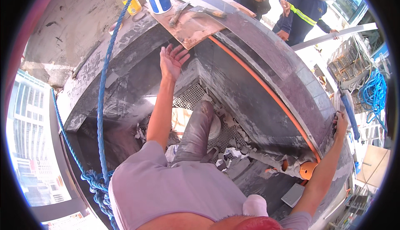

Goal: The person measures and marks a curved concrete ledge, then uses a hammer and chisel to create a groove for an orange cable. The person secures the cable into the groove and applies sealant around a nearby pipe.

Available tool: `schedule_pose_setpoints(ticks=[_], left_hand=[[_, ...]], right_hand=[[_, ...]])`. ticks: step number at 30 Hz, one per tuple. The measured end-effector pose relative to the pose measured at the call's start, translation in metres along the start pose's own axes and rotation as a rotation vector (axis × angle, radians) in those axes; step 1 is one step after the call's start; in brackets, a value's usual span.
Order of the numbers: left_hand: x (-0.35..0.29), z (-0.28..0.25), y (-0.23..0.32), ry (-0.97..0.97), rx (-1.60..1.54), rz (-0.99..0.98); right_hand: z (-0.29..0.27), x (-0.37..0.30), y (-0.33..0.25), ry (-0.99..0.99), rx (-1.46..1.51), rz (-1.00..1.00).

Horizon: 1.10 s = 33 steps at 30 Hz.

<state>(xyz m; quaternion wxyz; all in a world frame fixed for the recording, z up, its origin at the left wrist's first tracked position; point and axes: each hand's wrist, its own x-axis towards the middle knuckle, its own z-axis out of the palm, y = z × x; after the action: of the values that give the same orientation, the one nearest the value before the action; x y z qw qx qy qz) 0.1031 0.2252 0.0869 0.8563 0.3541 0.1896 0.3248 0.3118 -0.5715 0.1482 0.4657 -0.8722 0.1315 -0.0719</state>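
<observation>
Brown board (pixel 196 29), edge near left hand (pixel 171 61), open pit (pixel 250 96) below

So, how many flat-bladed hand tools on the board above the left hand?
2. The left tool lies beside the blue-and-white can; the right tool lies along the board's far edge. None looks hidden there.

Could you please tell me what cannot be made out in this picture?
All in the head view:
- Pale round object: mostly hidden behind the trouser leg.
- Blue rope: its upper end is cut off at the picture's top rim.
- Right hand: what its fingertips touch is too small to tell.
</observation>
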Motion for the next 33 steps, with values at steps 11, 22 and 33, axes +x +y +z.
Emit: schedule_pose_setpoints(ticks=[11,22,33], left_hand=[[0.091,0.061,0.004,-0.011,-0.180,0.071],[0.104,0.085,-0.002,0.293,-0.029,0.126],[0.102,0.110,0.005,0.261,-0.078,0.108]], right_hand=[[0.013,0.002,-0.015,-0.036,0.070,-0.008],[0.011,0.002,-0.019,-0.026,-0.019,0.075],[0.011,-0.001,-0.012,0.015,0.002,-0.015]])
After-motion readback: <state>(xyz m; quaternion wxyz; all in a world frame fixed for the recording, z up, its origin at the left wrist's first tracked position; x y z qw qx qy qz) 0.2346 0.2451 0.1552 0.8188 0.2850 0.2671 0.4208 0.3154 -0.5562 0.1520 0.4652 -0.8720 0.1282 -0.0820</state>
